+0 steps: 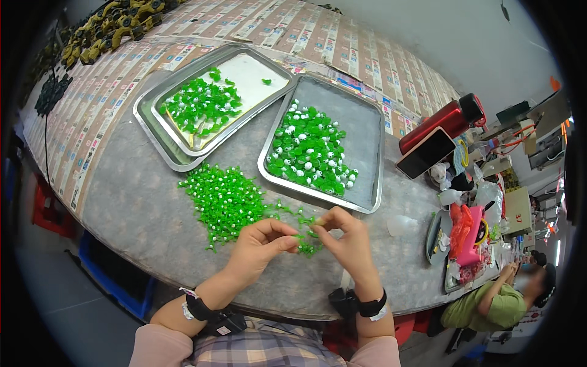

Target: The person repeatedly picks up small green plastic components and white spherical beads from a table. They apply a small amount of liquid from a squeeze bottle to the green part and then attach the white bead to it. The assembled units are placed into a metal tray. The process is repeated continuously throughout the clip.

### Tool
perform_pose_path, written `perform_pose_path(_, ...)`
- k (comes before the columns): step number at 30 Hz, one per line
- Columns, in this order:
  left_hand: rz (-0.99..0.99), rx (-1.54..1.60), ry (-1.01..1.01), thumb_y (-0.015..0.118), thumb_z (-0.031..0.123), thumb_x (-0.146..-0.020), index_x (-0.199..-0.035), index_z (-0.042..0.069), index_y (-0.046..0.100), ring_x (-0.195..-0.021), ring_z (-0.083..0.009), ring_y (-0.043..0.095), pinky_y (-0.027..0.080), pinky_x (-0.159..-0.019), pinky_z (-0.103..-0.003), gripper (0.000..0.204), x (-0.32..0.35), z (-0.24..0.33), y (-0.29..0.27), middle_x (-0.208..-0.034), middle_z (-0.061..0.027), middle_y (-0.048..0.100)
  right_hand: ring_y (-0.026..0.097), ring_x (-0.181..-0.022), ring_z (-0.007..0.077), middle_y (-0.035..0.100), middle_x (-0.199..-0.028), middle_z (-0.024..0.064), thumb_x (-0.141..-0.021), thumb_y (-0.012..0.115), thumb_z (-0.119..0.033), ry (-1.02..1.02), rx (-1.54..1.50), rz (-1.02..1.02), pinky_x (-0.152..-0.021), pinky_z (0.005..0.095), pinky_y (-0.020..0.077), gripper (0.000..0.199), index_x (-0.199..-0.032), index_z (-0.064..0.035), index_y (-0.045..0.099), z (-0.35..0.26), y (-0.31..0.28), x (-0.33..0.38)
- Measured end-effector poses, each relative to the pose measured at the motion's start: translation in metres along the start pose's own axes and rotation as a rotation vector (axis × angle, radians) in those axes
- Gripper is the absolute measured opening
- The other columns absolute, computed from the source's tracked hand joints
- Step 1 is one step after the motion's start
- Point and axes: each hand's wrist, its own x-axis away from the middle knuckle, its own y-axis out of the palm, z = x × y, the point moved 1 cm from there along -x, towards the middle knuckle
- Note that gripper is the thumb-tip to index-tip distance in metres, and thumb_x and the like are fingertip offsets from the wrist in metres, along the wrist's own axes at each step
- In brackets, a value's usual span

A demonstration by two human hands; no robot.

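My left hand [262, 248] is closed in a pinch, with a small green plastic piece [299, 237] at its fingertips. Just to its right, my right hand [347, 240] pinches too, close beside more green bits; what lies between its fingers is too small to make out. Under and around the fingertips a few loose green pieces [308, 249] lie on the table. A large heap of small green pieces with white dots [223, 202] spreads to the left of my hands. Beyond my right hand stands a metal tray [361, 147] holding bigger green pieces with white balls [309, 150].
Another pair of stacked metal trays [260, 70] with green pieces [205, 103] stands far left. A red bottle [437, 125] and a phone [426, 153] are at the right, near a pink container [469, 235]. A co-worker in a green shirt [489, 306] sits at right. Yellow-black parts [116, 27] pile up far left.
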Motion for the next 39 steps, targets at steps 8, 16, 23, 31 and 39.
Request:
perform_pose_path(8, 0.243, 0.178, 0.14, 0.055, 0.005, -0.077, -0.085, 0.001, 0.054, -0.067, -0.0101, 0.055, 0.046, -0.062, -0.023, 0.01, -0.005, 0.007, -0.01, -0.074, -0.0048, 0.057, 0.057, -0.062, 0.0153, 0.059, -0.069, 0.0069, -0.069, 0.059, -0.004, -0.092, 0.11, 0.148, -0.054, 0.0232, 0.0441, 0.009, -0.078, -0.0023, 0.058, -0.012, -0.002, -0.01)
perform_pose_path(16, 0.356, 0.226, 0.342, 0.054, 0.003, -0.077, -0.086, 0.002, 0.053, -0.062, -0.0107, 0.053, 0.046, -0.059, -0.022, 0.009, 0.011, 0.039, -0.026, -0.073, -0.0048, 0.056, 0.057, -0.062, 0.0168, 0.06, -0.072, 0.0079, -0.07, 0.059, -0.006, -0.29, 0.189, -0.208, -0.057, 0.0251, 0.0449, 0.011, -0.08, -0.0025, 0.059, -0.053, 0.044, -0.048)
perform_pose_path(23, 0.459, 0.347, 0.471, 0.055, 0.007, -0.078, -0.087, 0.005, 0.052, -0.065, -0.0082, 0.054, 0.048, -0.057, -0.02, 0.01, 0.025, 0.072, -0.067, -0.077, -0.0032, 0.056, 0.053, -0.073, 0.0272, 0.054, -0.073, 0.0119, -0.067, 0.06, -0.015, -0.368, 0.371, -0.235, -0.063, 0.036, 0.0418, 0.019, -0.08, -0.0034, 0.052, -0.047, 0.096, -0.06)
perform_pose_path(31, 0.4, 0.371, 0.38, 0.055, 0.007, -0.078, -0.087, 0.005, 0.052, -0.066, -0.0084, 0.053, 0.047, -0.058, -0.021, 0.01, 0.021, 0.062, -0.056, -0.076, -0.0029, 0.056, 0.052, -0.07, 0.03, 0.052, -0.069, 0.0131, -0.066, 0.056, -0.009, -0.469, 0.457, -0.186, -0.061, 0.0386, 0.0411, 0.014, -0.074, -0.0027, 0.046, -0.044, 0.104, -0.056)
perform_pose_path(39, 0.208, 0.34, 0.134, 0.054, 0.006, -0.078, -0.086, 0.005, 0.052, -0.067, -0.0107, 0.055, 0.049, -0.06, -0.023, 0.008, 0.018, 0.038, -0.027, -0.078, -0.0043, 0.056, 0.051, -0.068, 0.0077, 0.055, -0.073, 0.0019, -0.07, 0.059, -0.004, -0.064, -0.313, -0.22, -0.062, 0.0209, 0.0415, 0.016, -0.083, -0.0001, 0.05, -0.038, 0.037, -0.034)
